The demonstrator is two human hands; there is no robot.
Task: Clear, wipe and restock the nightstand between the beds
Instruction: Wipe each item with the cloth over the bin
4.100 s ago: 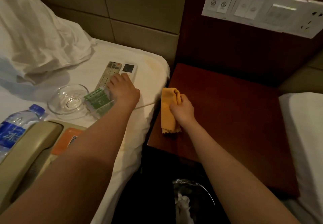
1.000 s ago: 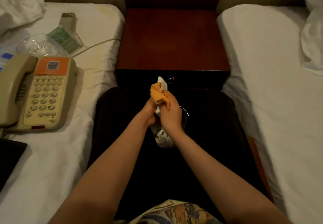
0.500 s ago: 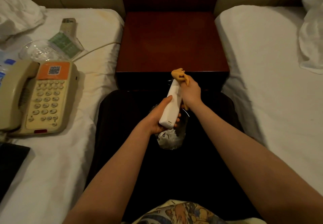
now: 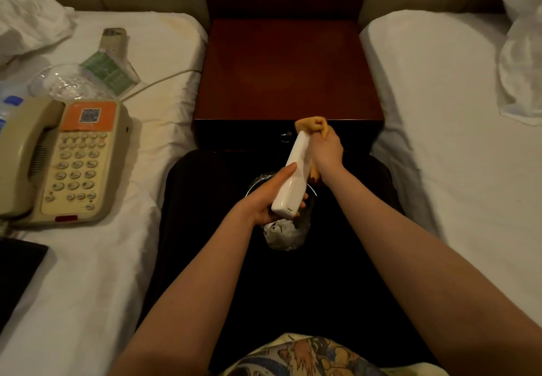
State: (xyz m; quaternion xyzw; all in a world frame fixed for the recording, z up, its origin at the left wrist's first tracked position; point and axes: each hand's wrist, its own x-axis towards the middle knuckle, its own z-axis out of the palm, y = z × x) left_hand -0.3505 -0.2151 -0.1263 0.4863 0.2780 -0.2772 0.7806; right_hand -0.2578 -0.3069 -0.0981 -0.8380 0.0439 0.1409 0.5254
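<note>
My left hand (image 4: pixel 268 199) grips the lower end of a white remote control (image 4: pixel 293 176), held tilted above the floor in front of the dark red nightstand (image 4: pixel 287 70). My right hand (image 4: pixel 328 150) holds a bunched yellow cloth (image 4: pixel 312 125) against the remote's upper end. On the left bed lie a beige telephone (image 4: pixel 64 158), a second remote (image 4: pixel 113 41), a green card (image 4: pixel 107 72), a glass ashtray (image 4: pixel 60 81) and a water bottle (image 4: pixel 8 106), partly hidden behind the phone.
A bin with a clear liner (image 4: pixel 286 229) stands on the dark floor right under my hands. A phone cord (image 4: pixel 164 78) runs across the left bed towards the nightstand. A black item (image 4: pixel 17 273) lies at the left edge. Crumpled white linen (image 4: pixel 522 53) lies on the right bed.
Four seconds ago the left hand rested on the remotes on the bed and the right held the cloth on the nightstand. Now both hold the white remote, cloth slid to its upper end.
</note>
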